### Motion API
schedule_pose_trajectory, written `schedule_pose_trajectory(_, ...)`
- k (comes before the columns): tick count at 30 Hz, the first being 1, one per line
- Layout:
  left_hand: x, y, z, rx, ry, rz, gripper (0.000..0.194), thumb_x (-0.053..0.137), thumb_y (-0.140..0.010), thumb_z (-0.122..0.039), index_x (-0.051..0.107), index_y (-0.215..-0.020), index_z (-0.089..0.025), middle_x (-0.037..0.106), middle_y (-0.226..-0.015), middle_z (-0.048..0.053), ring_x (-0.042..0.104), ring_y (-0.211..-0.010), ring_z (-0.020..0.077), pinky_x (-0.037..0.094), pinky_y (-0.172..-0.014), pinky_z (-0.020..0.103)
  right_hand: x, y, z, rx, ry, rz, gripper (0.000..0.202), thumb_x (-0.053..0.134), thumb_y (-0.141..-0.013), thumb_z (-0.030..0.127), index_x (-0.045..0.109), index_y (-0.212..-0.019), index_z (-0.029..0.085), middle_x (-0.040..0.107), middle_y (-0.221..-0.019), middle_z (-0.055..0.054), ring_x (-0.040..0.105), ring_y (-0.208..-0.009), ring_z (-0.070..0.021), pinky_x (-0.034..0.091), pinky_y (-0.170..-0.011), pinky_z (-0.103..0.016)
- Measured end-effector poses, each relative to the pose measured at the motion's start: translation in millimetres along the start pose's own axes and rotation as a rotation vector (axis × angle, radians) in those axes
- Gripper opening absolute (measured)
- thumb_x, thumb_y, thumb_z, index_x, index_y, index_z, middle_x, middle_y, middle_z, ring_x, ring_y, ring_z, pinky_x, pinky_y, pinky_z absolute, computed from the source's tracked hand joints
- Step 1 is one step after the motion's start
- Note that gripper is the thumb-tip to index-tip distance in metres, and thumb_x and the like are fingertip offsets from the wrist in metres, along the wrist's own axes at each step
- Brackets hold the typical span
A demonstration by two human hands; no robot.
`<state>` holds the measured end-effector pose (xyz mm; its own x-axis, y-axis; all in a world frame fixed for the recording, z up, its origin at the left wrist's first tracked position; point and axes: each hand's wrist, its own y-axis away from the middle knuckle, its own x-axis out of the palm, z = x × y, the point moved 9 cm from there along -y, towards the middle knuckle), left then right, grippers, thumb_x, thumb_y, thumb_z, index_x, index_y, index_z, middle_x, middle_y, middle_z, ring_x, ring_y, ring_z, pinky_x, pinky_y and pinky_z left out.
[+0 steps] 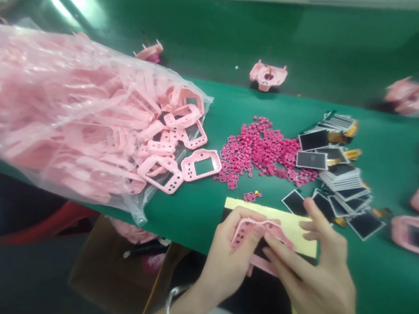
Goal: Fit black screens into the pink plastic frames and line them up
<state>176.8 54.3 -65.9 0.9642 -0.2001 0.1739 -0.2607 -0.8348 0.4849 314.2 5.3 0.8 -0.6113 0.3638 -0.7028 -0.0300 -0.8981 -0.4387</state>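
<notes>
Both of my hands meet on one pink frame point(256, 238) at the near edge of the green surface point(192, 213), left hand point(227, 258) fingers clamped around its left end, right hand point(317, 280) fingers pressing together along its right, its long axis running left-right.

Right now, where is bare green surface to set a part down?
Bare: the far strip behind the magenta bits, and between the pink frame and the yellow pad. Crowded: the bag, the dark screens.

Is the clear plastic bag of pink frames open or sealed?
Open. The bag lies on its side on the green table, and pink frames spill out through its mouth.
</notes>
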Motion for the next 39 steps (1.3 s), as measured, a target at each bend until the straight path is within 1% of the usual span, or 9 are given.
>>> schedule_pose_trajectory(3,-7.4,2.4,-6.1,0.072,0.014,-0.096,0.026,0.069,-0.097,-0.043,0.066,-0.096,-0.017,0.075,-0.096,0.007,0.049,-0.042,0.0032,0.039,-0.035,0.014,6.4,7.3,-15.7,0.365,-0.289,-0.072,0.05,0.072,-0.094,0.022,0.063,-0.142,0.031,0.062,-0.144,-0.011,0.07,-0.09,-0.0179,0.061,-0.079,-0.034)
schedule_pose_trajectory(5,-8.1,5.5,-9.9,0.139,0.024,-0.129,0.025,0.069,-0.097,-0.042,0.068,-0.096,-0.017,0.075,-0.095,0.007,0.049,-0.041,0.0032,0.038,-0.034,0.014,24.4,16.4,-20.8,0.63,-0.445,-0.02,0.042,0.066,-0.099,0.037,0.066,-0.139,0.026,0.076,-0.106,-0.008,0.068,-0.069,-0.0155,0.06,-0.064,-0.028)
schedule_pose_trajectory(8,-5.1,10.5,-11.1,0.227,0.049,-0.128,0.023,0.067,-0.099,-0.041,0.069,-0.097,-0.018,0.077,-0.093,0.008,0.048,-0.037,0.0031,0.039,-0.034,0.015,45.1,24.6,-14.2,0.895,-0.61,0.042,0.038,0.06,-0.101,0.051,0.077,-0.116,0.02,0.062,-0.058,0.001,0.059,-0.048,-0.0134,0.05,-0.047,-0.022)
schedule_pose_trajectory(14,-3.1,14.7,-7.3,0.23,0.112,-0.072,0.02,0.067,-0.099,-0.039,0.066,-0.097,-0.019,0.079,-0.092,0.008,0.05,-0.036,0.0043,0.042,-0.035,0.016,48.6,27.0,-1.1,1.04,-0.741,0.032,0.035,0.063,-0.099,0.051,0.077,-0.102,0.02,0.056,-0.053,0.004,0.056,-0.045,-0.012,0.047,-0.046,-0.021)
schedule_pose_trajectory(18,-11.1,12.6,-2.0,0.141,0.157,-0.034,0.023,0.065,-0.099,-0.042,0.065,-0.102,-0.019,0.078,-0.094,0.008,0.054,-0.038,0.0062,0.048,-0.039,0.018,46.8,22.6,-10.8,0.906,-0.769,0.146,0.038,0.058,-0.101,0.054,0.075,-0.112,0.022,0.064,-0.062,0.002,0.06,-0.053,-0.0137,0.051,-0.051,-0.023)
schedule_pose_trajectory(23,-72.8,8.5,-10.3,0.228,0.159,-0.376,0.023,0.07,-0.093,-0.038,0.061,-0.104,-0.02,0.078,-0.1,0.006,0.052,-0.041,0.0049,0.042,-0.037,0.016,29.9,-21.0,-32.0,0.421,-0.118,0.045,0.031,0.054,-0.105,0.043,0.076,-0.116,0.024,0.075,-0.093,-0.003,0.06,-0.06,-0.0107,0.049,-0.06,-0.025)
schedule_pose_trajectory(28,-101.5,-4.7,-11.2,0.222,0.101,-0.398,0.027,0.066,-0.093,-0.041,0.063,-0.107,-0.018,0.073,-0.08,0.001,0.052,-0.041,0.0063,0.037,-0.038,0.015,61.5,-49.8,-24.8,0.168,0.182,0.085,0.02,0.061,-0.103,0.035,0.076,-0.1,0.022,0.071,-0.113,-0.005,0.063,-0.07,-0.0114,0.042,-0.056,-0.026)
schedule_pose_trajectory(34,-62.3,-11.1,-2.2,0.139,0.116,-0.121,0.045,0.049,-0.103,-0.057,0.066,-0.107,-0.016,0.064,-0.068,0.0,0.05,-0.045,0.0073,0.035,-0.041,0.016,42.4,-46.7,-5.4,0.252,-0.292,0.253,0.009,0.057,-0.106,0.025,0.064,-0.101,0.027,0.068,-0.096,0.004,0.065,-0.079,-0.0093,0.048,-0.068,-0.021)
schedule_pose_trajectory(39,-15.0,-5.8,0.6,0.048,0.169,0.106,0.053,0.04,-0.106,-0.062,0.069,-0.11,-0.017,0.059,-0.072,0.0,0.05,-0.052,0.0075,0.041,-0.048,0.017,48.9,-44.5,35.4,0.104,-0.239,0.43,0.013,0.058,-0.105,0.018,0.061,-0.11,0.03,0.068,-0.094,0.007,0.063,-0.088,-0.0111,0.044,-0.082,-0.028)
